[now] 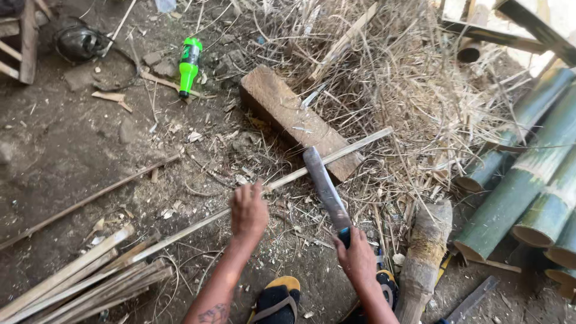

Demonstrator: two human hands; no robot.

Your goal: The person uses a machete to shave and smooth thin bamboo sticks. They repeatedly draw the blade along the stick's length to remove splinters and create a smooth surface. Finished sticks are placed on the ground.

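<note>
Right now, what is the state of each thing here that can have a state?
Left hand: closed around the bamboo strip.
Right hand: gripping the machete, blade on the strip.
Bamboo strip: lying across the wooden block.
Green bottle: lying on its side, capped.
Green bamboo poles: lying stacked, uncut.

Left hand (248, 211) closed, arm outstretched; right hand (356, 258) fisted, wrist raised.
</note>
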